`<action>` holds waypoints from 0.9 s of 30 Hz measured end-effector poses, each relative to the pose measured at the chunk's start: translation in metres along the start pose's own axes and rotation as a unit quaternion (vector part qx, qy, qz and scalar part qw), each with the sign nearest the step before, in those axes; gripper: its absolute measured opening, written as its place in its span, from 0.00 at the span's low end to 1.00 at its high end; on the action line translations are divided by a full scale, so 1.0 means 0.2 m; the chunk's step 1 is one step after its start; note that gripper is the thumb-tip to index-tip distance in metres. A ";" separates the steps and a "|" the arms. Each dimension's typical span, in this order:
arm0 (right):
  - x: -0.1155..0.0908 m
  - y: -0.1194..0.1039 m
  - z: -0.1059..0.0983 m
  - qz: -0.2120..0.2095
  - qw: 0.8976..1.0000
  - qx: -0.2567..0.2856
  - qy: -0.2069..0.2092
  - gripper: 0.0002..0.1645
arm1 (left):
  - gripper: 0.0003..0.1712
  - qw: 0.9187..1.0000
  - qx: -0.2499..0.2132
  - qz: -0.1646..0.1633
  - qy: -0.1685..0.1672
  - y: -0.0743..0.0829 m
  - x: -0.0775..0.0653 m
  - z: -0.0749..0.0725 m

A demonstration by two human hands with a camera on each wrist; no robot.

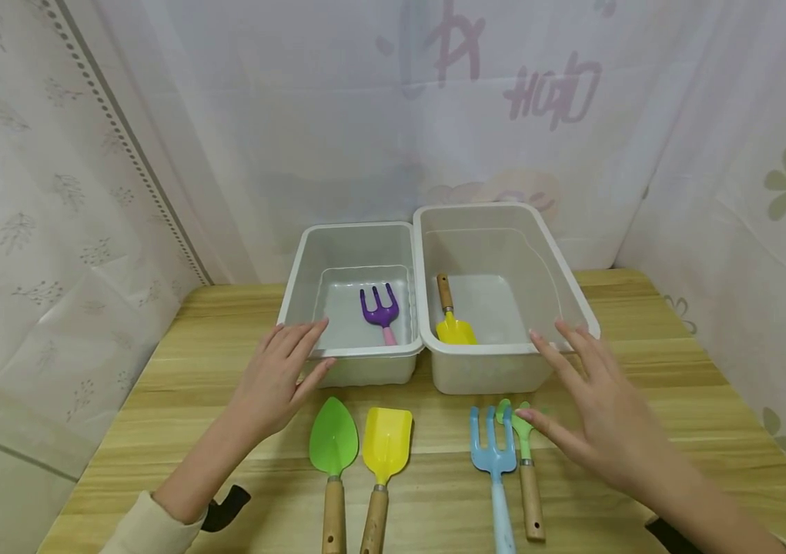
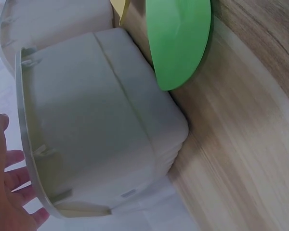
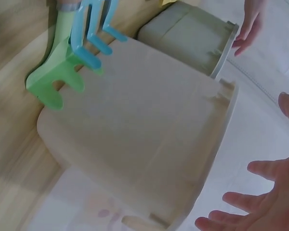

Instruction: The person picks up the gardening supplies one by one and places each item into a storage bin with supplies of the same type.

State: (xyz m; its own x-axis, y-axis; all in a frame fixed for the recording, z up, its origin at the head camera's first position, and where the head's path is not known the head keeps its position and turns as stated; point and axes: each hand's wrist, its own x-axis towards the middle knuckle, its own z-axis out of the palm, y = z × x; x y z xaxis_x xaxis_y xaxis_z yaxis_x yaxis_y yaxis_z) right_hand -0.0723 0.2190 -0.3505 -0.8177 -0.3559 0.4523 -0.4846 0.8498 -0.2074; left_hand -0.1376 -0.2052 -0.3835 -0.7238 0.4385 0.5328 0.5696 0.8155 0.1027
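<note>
My left hand (image 1: 278,377) hovers at the near left corner of the smaller grey bin (image 1: 351,352), its fingers stretched over the rim and holding nothing. At the near right corner of the larger bin (image 1: 489,350), my right hand (image 1: 593,400) is spread out, also with nothing in it. Inside the smaller bin lies a purple hand fork (image 1: 380,312) with a pink handle. The larger one holds a yellow trowel (image 1: 456,331) with a wooden handle, leaning toward its left wall.
In front of the bins lie a green trowel (image 1: 333,438), a yellow scoop (image 1: 388,446), a light blue hand fork (image 1: 493,462) and a green rake (image 1: 530,485) with a wooden handle. They rest on a wooden table (image 1: 226,331). Patterned curtains (image 1: 282,115) hang behind and at both sides.
</note>
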 end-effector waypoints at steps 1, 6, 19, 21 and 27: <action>-0.01 -0.01 0.00 -0.003 1.000 0.004 0.006 0.56 | 0.33 1.000 0.000 0.001 0.003 0.00 0.00 0.00; -0.03 -0.03 0.02 -0.022 0.999 0.024 0.042 0.51 | 0.36 1.000 -0.001 0.004 0.019 0.01 -0.01 0.02; -0.10 -0.08 0.05 -0.024 0.996 0.063 0.059 0.49 | 0.39 0.999 0.019 0.004 0.032 0.01 -0.04 0.05; -0.11 -0.09 0.06 -0.026 0.996 0.065 0.061 0.49 | 0.41 0.999 0.019 0.005 0.036 0.01 -0.04 0.06; -0.15 -0.10 0.11 -0.025 0.995 0.069 0.068 0.47 | 0.37 0.999 0.014 0.002 0.045 0.02 -0.05 0.07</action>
State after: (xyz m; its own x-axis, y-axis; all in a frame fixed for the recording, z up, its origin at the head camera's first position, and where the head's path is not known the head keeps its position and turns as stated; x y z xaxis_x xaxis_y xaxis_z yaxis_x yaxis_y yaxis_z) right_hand -0.0450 0.2052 -0.3784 -0.7459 -0.3332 0.5767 -0.5701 0.7672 -0.2940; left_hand -0.1334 -0.2012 -0.4010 -0.6830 0.4073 0.6063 0.5609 0.8242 0.0782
